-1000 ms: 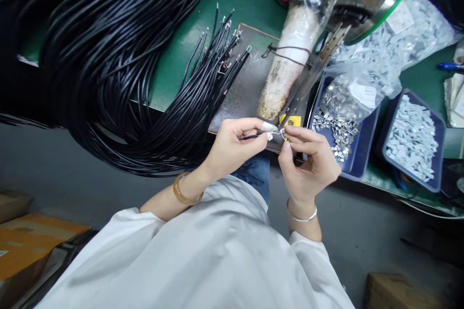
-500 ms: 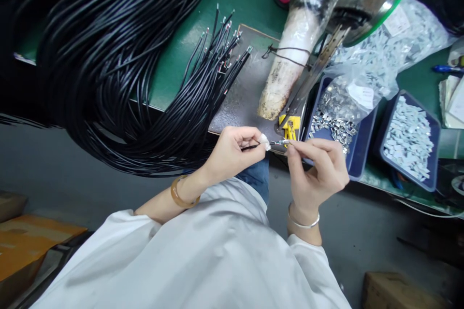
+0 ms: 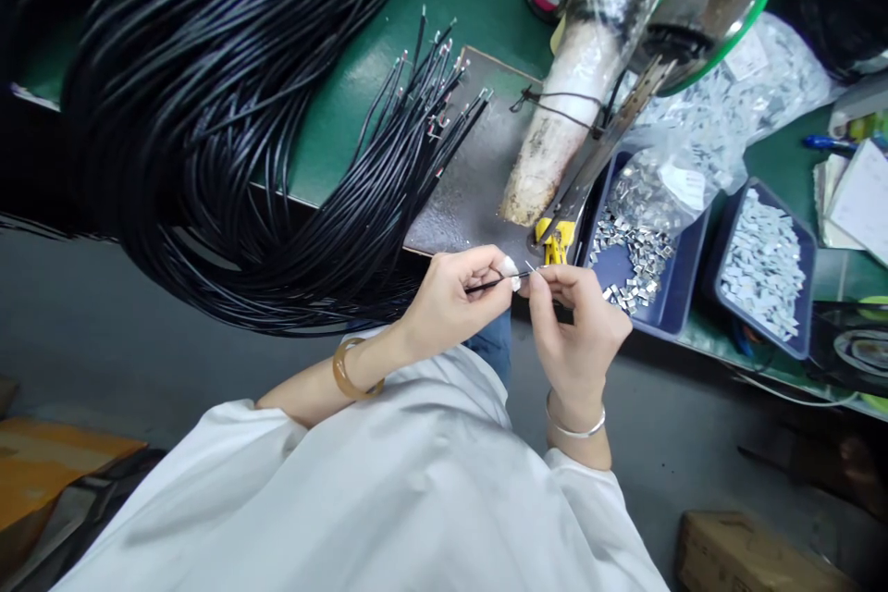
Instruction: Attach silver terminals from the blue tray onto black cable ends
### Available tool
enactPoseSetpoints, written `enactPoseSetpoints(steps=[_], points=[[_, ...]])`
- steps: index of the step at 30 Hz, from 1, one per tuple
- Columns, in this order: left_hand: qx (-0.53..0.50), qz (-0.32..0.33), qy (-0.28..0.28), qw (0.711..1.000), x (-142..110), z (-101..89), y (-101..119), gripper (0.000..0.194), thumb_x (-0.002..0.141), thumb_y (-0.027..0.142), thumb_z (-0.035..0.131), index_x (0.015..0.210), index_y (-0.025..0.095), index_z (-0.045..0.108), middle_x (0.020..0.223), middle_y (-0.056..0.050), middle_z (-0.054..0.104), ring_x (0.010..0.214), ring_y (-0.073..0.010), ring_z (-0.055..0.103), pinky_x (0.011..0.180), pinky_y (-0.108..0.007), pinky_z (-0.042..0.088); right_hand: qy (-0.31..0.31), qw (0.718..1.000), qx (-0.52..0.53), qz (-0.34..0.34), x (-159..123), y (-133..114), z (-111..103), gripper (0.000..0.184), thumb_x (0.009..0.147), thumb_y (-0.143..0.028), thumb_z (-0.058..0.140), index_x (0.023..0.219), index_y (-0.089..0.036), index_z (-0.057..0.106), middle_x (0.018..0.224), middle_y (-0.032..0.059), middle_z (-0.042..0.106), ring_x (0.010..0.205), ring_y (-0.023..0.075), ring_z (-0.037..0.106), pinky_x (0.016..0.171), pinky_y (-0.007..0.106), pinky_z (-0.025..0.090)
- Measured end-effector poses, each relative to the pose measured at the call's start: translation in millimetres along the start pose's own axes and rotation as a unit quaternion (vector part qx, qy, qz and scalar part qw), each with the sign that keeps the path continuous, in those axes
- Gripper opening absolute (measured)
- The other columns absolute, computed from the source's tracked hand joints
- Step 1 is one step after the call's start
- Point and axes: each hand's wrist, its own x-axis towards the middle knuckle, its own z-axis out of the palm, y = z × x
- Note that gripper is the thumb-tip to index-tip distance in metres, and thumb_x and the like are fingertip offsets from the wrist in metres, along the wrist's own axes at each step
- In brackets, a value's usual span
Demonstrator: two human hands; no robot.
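Note:
My left hand (image 3: 462, 291) is closed round a thin black cable (image 3: 486, 284), close to its stripped end, with white wrapping on a fingertip. Against that end, my right hand (image 3: 579, 314) pinches with thumb and forefinger; a short pale wire tip shows above the thumb. The fingers hide most of what the right hand grips, which seems to be the cable's inner wires. Left of the hands lies a big bundle of black cables (image 3: 333, 250), its stripped ends fanned out over a dark metal plate (image 3: 478, 176) on the bench.
A plastic-wrapped machine part (image 3: 548, 139) stands over the plate, beside a yellow piece (image 3: 555, 240). To the right are a blue tray (image 3: 676, 305) of small metal pieces and another tray (image 3: 808, 277) of pale pieces. Behind them lie clear bags (image 3: 770, 111). A cardboard box (image 3: 749, 555) sits on the floor.
My right hand has moved left, closer to my left hand, and its fingertips are now at the cable's end. My left hand stays nearly in place. The view has shifted slightly.

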Motion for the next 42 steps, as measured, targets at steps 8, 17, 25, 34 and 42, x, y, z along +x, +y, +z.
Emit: enactPoseSetpoints(steps=[8, 17, 25, 34, 42], points=[[-0.117, -0.033, 0.007, 0.993, 11, -1.0, 10, 0.011, 0.081, 0.022, 0.069, 0.077, 0.012, 0.073, 0.062, 0.001, 0.065, 0.054, -0.0063, 0.051, 0.053, -0.018, 0.041, 0.116, 0.984, 0.133, 0.04, 3, 4, 5, 0.007, 0.092, -0.016, 0.064, 0.095, -0.022, 0.063, 0.084, -0.002, 0.072, 0.075, 0.0131, 0.074, 0.066, 0.025, 0.061], [-0.135, -0.027, 0.043, 0.989, 23, 4.9, 12, 0.008, 0.077, 0.016, 0.068, 0.07, 0.012, 0.07, 0.066, 0.0, 0.068, 0.058, -0.0069, 0.056, 0.059, -0.018, 0.046, 0.131, 0.984, -0.01, -0.124, 4, 10, 14, 0.024, 0.081, -0.002, 0.071, 0.096, -0.02, 0.065, 0.104, 0.0045, 0.076, 0.094, 0.0147, 0.073, 0.081, 0.029, 0.063], [-0.11, -0.025, 0.07, 0.991, 29, 10.8, 12, 0.007, 0.076, 0.016, 0.068, 0.071, 0.011, 0.07, 0.052, 0.006, 0.049, 0.048, -0.0029, 0.035, 0.047, -0.016, 0.029, 0.142, 0.984, 0.0, -0.104, 10, 15, 15, 0.018, 0.082, -0.006, 0.073, 0.091, -0.02, 0.066, 0.1, 0.003, 0.076, 0.093, 0.0148, 0.073, 0.081, 0.03, 0.063], [-0.079, -0.045, 0.073, 0.993, 26, 8.4, 13, 0.009, 0.076, 0.022, 0.07, 0.073, 0.013, 0.072, 0.055, 0.003, 0.052, 0.052, -0.006, 0.042, 0.05, -0.018, 0.034, 0.137, 0.984, 0.027, -0.11, 8, 12, 13, 0.023, 0.079, -0.003, 0.073, 0.091, -0.02, 0.064, 0.107, 0.0042, 0.074, 0.093, 0.0159, 0.074, 0.078, 0.031, 0.067], [-0.052, -0.049, 0.057, 0.996, 23, 7.6, 13, 0.01, 0.077, 0.02, 0.07, 0.07, 0.014, 0.071, 0.06, 0.001, 0.06, 0.052, -0.0058, 0.044, 0.051, -0.019, 0.036, 0.113, 0.988, 0.025, -0.099, 2, 15, 12, 0.015, 0.085, -0.012, 0.068, 0.09, -0.024, 0.06, 0.105, 0.0033, 0.075, 0.091, 0.0164, 0.075, 0.076, 0.033, 0.067]])
